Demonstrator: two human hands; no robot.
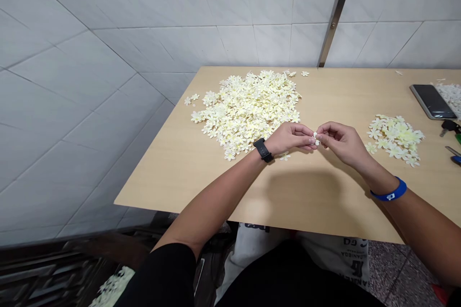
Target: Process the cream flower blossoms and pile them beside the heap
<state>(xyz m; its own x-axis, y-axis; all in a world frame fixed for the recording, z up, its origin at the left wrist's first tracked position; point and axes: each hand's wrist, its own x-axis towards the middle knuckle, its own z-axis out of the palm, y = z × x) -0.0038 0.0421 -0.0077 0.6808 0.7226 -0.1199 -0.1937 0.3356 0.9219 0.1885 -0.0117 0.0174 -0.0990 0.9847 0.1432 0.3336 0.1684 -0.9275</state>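
A small white artificial flower (pixel 317 142) is pinched between my two hands above the middle of the table. My left hand (pixel 292 137), with a black watch at the wrist, is closed on its left side. From the right, the fingertips of my right hand (pixel 341 143) meet it, also closed. My fingers cover much of this flower. Behind and left of my left hand spreads a large heap of pale yellow-white flowers (pixel 252 105). Beyond my right hand lies a smaller pile of similar flowers (pixel 396 139).
The wooden table (pixel 180 172) stands against a tiled wall. Toward its right end are a phone (pixel 432 100), keys (pixel 450 127), a blue-handled tool (pixel 455 158) and a heap of small white pieces (pixel 451 96). More pale flowers (pixel 114 288) show below the table at lower left.
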